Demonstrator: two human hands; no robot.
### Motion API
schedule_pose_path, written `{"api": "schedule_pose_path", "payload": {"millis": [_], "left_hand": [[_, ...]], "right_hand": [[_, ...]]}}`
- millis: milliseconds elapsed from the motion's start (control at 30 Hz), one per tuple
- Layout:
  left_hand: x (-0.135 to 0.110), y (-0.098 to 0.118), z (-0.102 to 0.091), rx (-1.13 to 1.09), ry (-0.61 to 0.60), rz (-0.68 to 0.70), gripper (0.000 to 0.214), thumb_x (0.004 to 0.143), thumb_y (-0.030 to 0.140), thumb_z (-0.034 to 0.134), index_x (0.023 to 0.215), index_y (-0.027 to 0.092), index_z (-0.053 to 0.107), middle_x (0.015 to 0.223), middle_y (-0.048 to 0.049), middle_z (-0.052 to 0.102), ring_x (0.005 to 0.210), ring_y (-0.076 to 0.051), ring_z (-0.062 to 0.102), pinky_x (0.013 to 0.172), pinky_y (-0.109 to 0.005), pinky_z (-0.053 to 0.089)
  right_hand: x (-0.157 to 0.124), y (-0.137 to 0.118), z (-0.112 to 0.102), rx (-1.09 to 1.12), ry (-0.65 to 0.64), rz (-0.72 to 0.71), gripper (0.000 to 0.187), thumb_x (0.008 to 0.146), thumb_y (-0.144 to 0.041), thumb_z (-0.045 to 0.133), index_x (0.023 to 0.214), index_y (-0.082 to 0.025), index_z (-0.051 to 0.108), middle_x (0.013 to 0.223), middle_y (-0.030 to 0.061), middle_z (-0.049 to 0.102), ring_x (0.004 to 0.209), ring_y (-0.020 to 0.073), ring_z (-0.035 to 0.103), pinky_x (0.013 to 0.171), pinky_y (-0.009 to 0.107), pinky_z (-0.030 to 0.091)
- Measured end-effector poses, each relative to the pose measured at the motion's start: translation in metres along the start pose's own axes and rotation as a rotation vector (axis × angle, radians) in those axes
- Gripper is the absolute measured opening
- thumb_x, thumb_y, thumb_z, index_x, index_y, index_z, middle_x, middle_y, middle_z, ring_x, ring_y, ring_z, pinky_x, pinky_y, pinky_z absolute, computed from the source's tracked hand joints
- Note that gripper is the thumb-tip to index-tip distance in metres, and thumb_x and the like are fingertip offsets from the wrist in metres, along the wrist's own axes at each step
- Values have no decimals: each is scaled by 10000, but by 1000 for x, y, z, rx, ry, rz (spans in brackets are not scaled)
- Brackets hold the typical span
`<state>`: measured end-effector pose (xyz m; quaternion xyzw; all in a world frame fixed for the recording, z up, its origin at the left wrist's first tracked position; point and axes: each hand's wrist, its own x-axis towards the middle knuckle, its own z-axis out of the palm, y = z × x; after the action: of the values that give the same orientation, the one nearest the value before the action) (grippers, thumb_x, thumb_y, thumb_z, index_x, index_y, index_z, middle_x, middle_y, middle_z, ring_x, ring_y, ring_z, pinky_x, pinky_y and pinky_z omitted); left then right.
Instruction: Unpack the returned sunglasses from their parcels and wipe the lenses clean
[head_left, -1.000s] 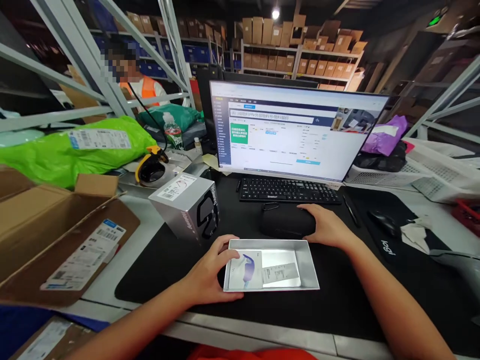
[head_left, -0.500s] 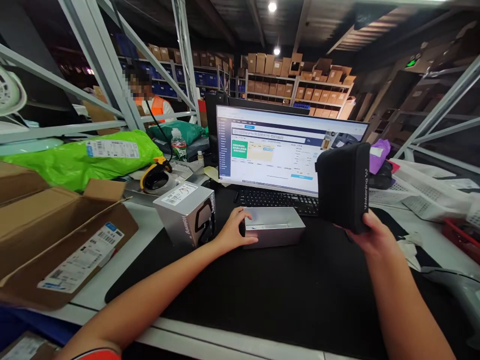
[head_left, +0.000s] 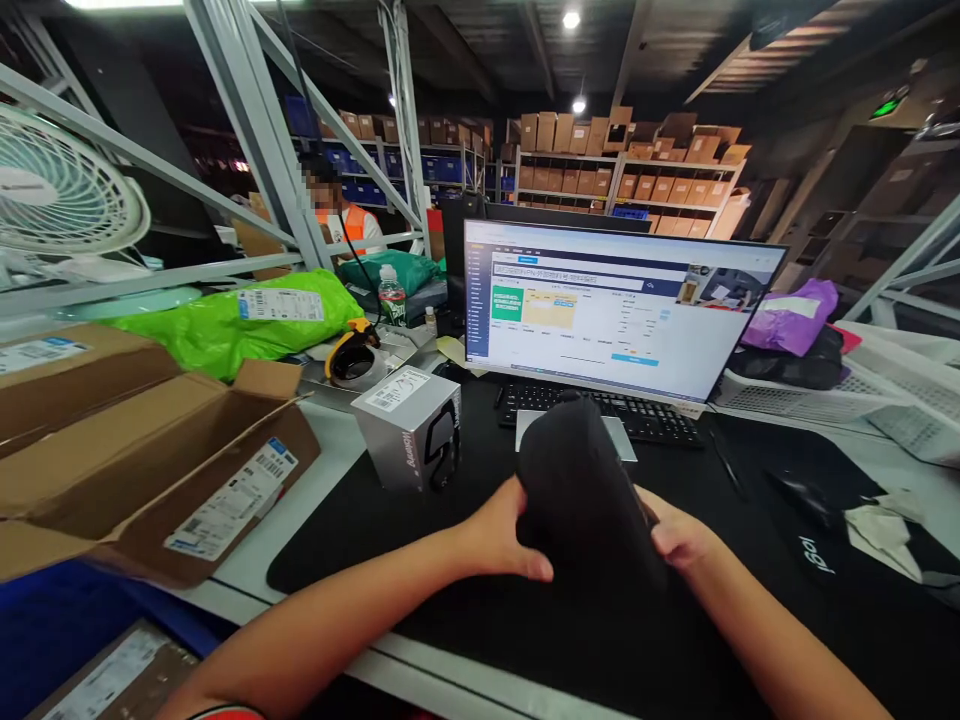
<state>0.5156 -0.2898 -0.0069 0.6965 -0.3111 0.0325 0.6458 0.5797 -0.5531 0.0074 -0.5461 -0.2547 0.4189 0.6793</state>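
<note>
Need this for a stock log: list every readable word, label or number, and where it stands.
"PN" in the monitor screen's heading; the rest is too small.
Silver box label and side lettering: too blurred.
Carton shipping label: too small.
Green bag label: too small.
Desk mat white lettering: too blurred.

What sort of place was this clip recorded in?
Probably a warehouse packing station: shelving stacked with cardboard cartons, an opened shipping carton with a label, and a yellow handheld scanner.
</note>
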Motion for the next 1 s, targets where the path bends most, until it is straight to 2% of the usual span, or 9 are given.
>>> {"api": "schedule_pose_path", "payload": {"millis": [67,133,233,400,533,600,733,867,1000], "left_hand": [[-7,13,9,-123,-175,-54,1096,616,622,897,1527,252,414,1463,-172,569,1398,-385,513,1185,-619,347],[-13,22,15,-238,-216,-90,1014,652,556,898,1516,280,446,1418,-139,621,1347,-369,570,1166,-608,386],[-21,22,20,-375,41,-146,839,670,619,846,1368,218,610,1286,-145,702,1237,-380,646,1098,-588,470],[-22,14,23,-443,523,-239,694,632,644,854,1114,170,696,1097,-137,750,1072,-367,701,976,-567,555],[-16,19,22,-507,605,-204,725,665,626,844,1213,190,656,1098,-119,745,1054,-340,706,944,-527,577],[-14,22,21,-468,602,-182,674,691,587,847,1197,185,657,1093,-110,741,1051,-324,705,957,-506,572],[-9,28,20,-345,627,-183,727,684,573,858,1230,174,590,1171,-133,710,1122,-346,679,1005,-541,543],[2,35,18,-185,730,-141,964,623,516,911,1385,201,412,1376,-162,596,1303,-358,576,1154,-570,429],[13,42,17,-107,733,-121,976,666,456,905,1433,209,353,1466,-164,518,1402,-337,489,1234,-548,336]], "right_hand": [[7,11,17,70,-193,65,951,478,-494,946,1334,-229,626,1187,121,737,1066,318,713,963,450,537],[13,20,30,109,-296,91,975,482,-474,968,1359,-231,618,1225,119,721,1140,321,686,1028,453,503],[20,31,37,91,-211,75,947,524,-580,952,1340,-217,637,1201,123,721,1098,298,697,994,431,530],[28,36,28,-36,-44,70,880,609,-820,770,1214,-187,685,1025,102,738,812,186,714,643,255,582],[27,27,30,-209,-42,81,686,634,-712,841,1003,-153,691,822,79,747,694,177,708,619,272,584],[25,26,36,-335,24,136,578,782,-709,726,916,-150,674,705,64,729,602,167,688,619,301,582],[21,38,51,-617,150,210,664,913,-782,431,818,-163,652,572,56,672,523,184,657,558,313,532],[11,41,69,-964,138,104,580,1017,-648,287,764,-220,586,596,41,656,499,188,637,568,339,501],[-5,14,78,-1032,67,34,506,1042,-565,294,739,-252,551,619,20,656,472,174,621,537,321,489]]}}
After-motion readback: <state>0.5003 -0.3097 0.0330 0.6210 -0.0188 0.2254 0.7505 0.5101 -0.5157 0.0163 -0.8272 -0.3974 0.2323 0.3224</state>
